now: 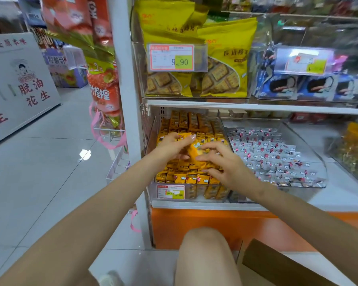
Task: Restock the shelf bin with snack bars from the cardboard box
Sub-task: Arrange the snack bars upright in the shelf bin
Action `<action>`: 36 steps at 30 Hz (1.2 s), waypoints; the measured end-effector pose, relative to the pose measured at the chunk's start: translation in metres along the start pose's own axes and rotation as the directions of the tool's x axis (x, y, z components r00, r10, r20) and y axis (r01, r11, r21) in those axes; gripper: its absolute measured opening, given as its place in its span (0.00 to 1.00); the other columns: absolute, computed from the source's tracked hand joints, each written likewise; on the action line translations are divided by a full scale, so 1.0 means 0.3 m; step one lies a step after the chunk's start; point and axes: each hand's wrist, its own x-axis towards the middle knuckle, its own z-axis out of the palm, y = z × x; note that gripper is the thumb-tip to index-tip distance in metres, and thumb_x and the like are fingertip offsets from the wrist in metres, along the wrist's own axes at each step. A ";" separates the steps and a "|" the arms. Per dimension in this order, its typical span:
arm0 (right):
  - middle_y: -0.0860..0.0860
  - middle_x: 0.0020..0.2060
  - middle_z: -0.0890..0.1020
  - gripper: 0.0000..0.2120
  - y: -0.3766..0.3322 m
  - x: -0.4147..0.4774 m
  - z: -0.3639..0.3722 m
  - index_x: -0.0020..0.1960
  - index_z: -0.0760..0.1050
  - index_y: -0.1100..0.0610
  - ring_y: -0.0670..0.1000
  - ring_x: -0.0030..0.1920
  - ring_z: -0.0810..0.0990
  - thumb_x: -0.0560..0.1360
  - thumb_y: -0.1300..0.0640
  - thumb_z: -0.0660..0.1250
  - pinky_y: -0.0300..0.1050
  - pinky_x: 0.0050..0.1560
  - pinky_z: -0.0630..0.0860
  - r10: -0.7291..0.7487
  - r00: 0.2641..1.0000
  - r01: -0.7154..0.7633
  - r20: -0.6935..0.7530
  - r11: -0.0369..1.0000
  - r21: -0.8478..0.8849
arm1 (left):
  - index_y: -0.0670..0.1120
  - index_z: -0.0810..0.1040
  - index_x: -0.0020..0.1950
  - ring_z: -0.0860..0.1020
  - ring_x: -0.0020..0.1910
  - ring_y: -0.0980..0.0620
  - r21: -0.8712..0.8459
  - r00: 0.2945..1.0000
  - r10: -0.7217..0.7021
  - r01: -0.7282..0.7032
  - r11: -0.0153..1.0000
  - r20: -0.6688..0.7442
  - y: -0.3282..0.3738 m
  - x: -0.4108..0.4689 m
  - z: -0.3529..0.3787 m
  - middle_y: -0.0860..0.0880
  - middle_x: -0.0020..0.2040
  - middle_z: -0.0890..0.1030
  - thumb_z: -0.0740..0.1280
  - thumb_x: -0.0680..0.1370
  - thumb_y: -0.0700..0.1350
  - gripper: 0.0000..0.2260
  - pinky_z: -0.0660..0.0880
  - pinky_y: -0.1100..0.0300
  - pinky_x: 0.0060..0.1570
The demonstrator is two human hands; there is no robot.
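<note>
The left grip [172, 145] is clutching orange snack bars [193, 154] over the shelf bin [196, 193]. The right grip [224, 164] is pinching them too.

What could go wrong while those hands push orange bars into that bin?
1. The left hand and right hand hold a loose bunch of bars; some may slip out, perhaps into the neighbouring sweets.
2. The bin looks heaped near its front wall, so added bars could slide over onto the floor.
</note>
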 end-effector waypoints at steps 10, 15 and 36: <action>0.49 0.60 0.75 0.16 0.102 0.054 -0.047 0.64 0.74 0.52 0.43 0.60 0.70 0.76 0.57 0.66 0.44 0.63 0.67 0.328 0.943 -0.324 -0.058 0.943 0.070 | 0.48 0.73 0.49 0.78 0.42 0.49 0.619 0.916 0.401 -0.305 0.724 -0.018 0.067 -0.115 -0.154 0.48 0.42 0.79 0.73 0.72 0.42 0.11 0.76 0.52 0.47; 0.55 0.54 0.76 0.18 0.203 0.150 -0.024 0.65 0.72 0.55 0.52 0.53 0.74 0.76 0.55 0.66 0.45 0.54 0.71 0.533 0.843 -0.533 -0.067 0.846 0.025 | 0.48 0.75 0.56 0.74 0.47 0.51 0.881 0.862 0.476 -0.352 0.316 0.173 0.079 -0.157 -0.179 0.51 0.45 0.78 0.72 0.72 0.47 0.15 0.73 0.54 0.47; 0.51 0.72 0.65 0.30 0.382 0.344 0.050 0.69 0.67 0.43 0.54 0.70 0.65 0.70 0.55 0.72 0.48 0.68 0.63 0.611 0.728 -0.662 0.311 0.745 0.085 | 0.45 0.72 0.66 0.78 0.49 0.49 0.865 0.952 0.072 -0.299 0.404 0.296 -0.170 -0.073 -0.149 0.45 0.48 0.80 0.67 0.77 0.50 0.19 0.66 0.65 0.43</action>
